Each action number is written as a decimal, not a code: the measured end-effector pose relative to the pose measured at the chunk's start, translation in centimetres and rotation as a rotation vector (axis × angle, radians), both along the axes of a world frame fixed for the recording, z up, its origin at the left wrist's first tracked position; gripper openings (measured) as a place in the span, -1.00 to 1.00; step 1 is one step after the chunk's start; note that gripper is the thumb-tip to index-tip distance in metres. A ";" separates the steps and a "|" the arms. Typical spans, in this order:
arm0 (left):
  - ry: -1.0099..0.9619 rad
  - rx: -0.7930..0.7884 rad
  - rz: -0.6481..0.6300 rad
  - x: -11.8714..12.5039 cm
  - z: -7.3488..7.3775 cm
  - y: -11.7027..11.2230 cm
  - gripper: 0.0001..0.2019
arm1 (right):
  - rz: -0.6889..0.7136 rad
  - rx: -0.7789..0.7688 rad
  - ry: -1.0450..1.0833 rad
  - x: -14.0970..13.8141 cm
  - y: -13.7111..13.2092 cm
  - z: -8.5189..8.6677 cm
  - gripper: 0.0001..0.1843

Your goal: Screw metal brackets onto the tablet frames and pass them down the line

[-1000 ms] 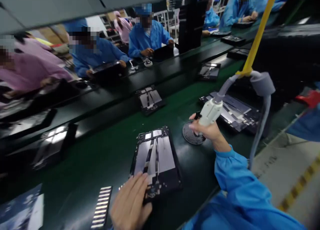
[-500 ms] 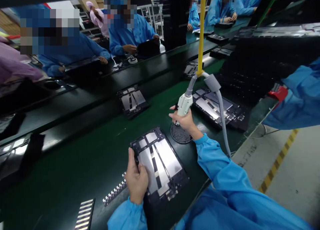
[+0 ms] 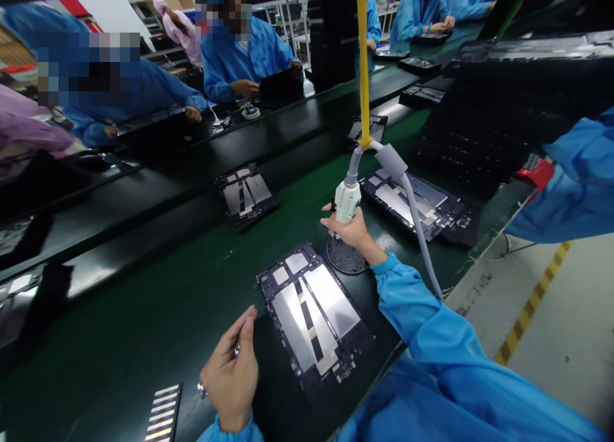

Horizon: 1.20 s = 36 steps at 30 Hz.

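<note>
Right hand (image 3: pixel 354 233): grips white hanging power screwdriver (image 3: pixel 347 201)
Left hand (image 3: pixel 231 373): curled, hold unclear, left of black tablet chassis (image 3: pixel 314 314)

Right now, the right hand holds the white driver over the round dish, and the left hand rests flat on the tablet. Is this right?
No. In the head view the left hand is beside the tablet, not on it. The right hand does hold the white driver over the round dish.
</note>
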State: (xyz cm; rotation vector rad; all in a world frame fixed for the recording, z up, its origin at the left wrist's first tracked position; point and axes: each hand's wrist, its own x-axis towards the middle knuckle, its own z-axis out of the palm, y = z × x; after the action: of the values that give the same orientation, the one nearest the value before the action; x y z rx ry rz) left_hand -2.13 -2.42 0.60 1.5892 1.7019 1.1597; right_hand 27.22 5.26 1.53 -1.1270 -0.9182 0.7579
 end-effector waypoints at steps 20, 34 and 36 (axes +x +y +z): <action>-0.317 -0.588 -0.136 -0.6 -1.4 -1.7 -0.42 | 0.035 -0.016 -0.012 -0.2 -0.1 0.4 -0.69; -0.356 -0.655 -0.185 -1.8 -1.0 -1.0 -0.52 | 0.024 -0.015 -0.048 -0.4 -0.4 0.5 -0.68; -0.355 -0.587 -0.119 -1.8 -0.8 -0.8 -0.53 | -0.006 0.026 -0.061 -0.4 -1.0 1.1 -0.69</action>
State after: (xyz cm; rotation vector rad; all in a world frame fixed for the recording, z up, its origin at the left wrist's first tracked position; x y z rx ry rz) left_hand -3.93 -3.22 -0.19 1.0367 1.5006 0.7311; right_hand 26.83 4.31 2.64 -1.1347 -0.9729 0.7078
